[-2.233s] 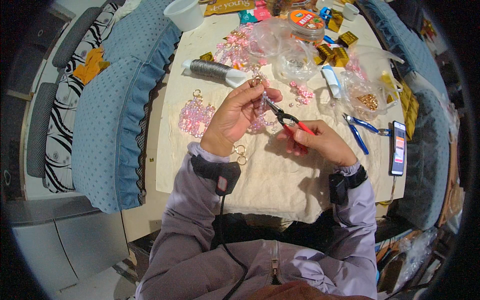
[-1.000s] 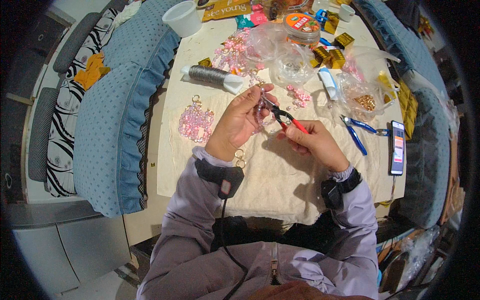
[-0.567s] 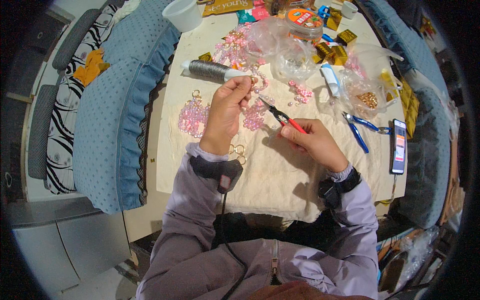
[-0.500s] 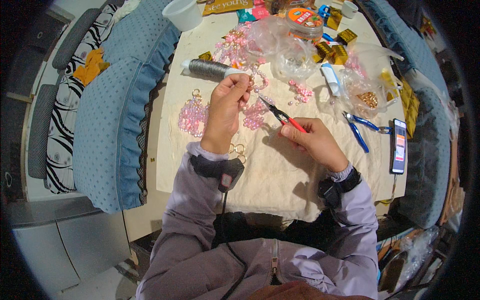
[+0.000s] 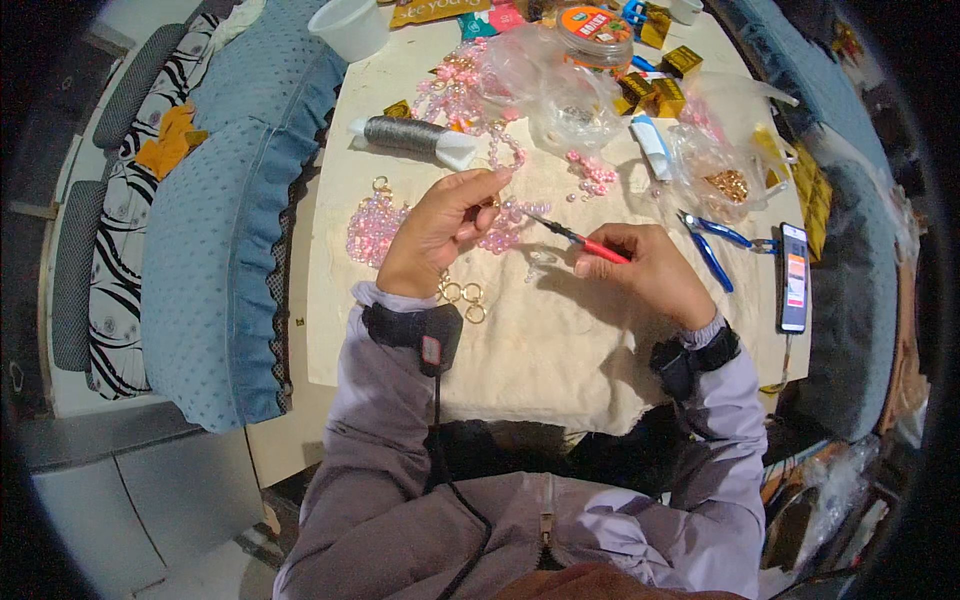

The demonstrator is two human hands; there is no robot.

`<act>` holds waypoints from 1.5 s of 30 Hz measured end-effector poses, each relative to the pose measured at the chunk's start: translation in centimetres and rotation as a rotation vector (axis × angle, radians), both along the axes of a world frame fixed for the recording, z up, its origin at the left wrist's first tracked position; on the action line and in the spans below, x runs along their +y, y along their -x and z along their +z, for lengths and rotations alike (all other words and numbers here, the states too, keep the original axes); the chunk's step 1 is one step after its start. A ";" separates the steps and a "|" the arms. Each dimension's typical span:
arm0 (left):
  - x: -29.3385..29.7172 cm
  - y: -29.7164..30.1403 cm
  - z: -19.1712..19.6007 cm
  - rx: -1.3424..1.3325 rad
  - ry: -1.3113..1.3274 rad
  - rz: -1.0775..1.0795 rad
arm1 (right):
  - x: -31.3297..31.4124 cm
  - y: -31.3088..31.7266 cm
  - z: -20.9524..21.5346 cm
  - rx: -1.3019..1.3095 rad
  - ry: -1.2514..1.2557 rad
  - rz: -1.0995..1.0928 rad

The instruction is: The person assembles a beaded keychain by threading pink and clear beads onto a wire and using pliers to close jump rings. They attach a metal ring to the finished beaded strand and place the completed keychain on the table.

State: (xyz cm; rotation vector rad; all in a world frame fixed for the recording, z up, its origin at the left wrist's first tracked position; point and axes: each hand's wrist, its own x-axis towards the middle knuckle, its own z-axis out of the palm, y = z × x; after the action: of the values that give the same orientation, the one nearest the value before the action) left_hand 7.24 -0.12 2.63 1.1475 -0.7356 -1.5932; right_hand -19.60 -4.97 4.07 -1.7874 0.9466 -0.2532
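Note:
My left hand (image 5: 435,232) is closed in a pinch over the table, thumb and forefinger together. What sits between those fingertips is too small to make out. My right hand (image 5: 655,272) grips a pair of red-handled pliers (image 5: 600,249), whose dark, narrow jaws point left toward the left fingertips. Behind the left hand, a strand of pink beads (image 5: 510,150) curves on the cloth. More pink and lilac beads (image 5: 372,232) lie in a heap left of that hand, and another bead bunch (image 5: 503,234) lies between the hands. Several gold rings (image 5: 473,292) rest by the left wrist.
A spool of grey thread (image 5: 400,134) lies behind the left hand. Plastic bags (image 5: 575,115), a round tub (image 5: 597,35) and small gold boxes (image 5: 665,97) crowd the far side. Blue-handled pliers (image 5: 712,262) and a phone (image 5: 793,280) sit at the right.
My left hand has shifted slightly left and down. The pliers have turned flatter, and their jaws look closer together. The whole view has moved a little.

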 end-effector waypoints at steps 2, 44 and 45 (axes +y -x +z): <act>0.0 0.6 0.1 -0.051 -0.033 -0.012 | 0.2 0.4 0.3 0.037 0.074 0.020; -1.0 2.2 -1.8 0.179 -0.002 0.038 | -1.2 3.0 -0.6 0.082 0.239 -0.112; -1.0 2.3 -1.8 0.171 0.003 0.032 | -1.2 3.0 -0.6 0.072 0.236 -0.113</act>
State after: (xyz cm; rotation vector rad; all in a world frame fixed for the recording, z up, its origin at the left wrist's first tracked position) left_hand 4.99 -1.11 0.86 1.0015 -0.6041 -1.6400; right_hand -22.55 -6.14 3.46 -1.9708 1.1083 -0.3878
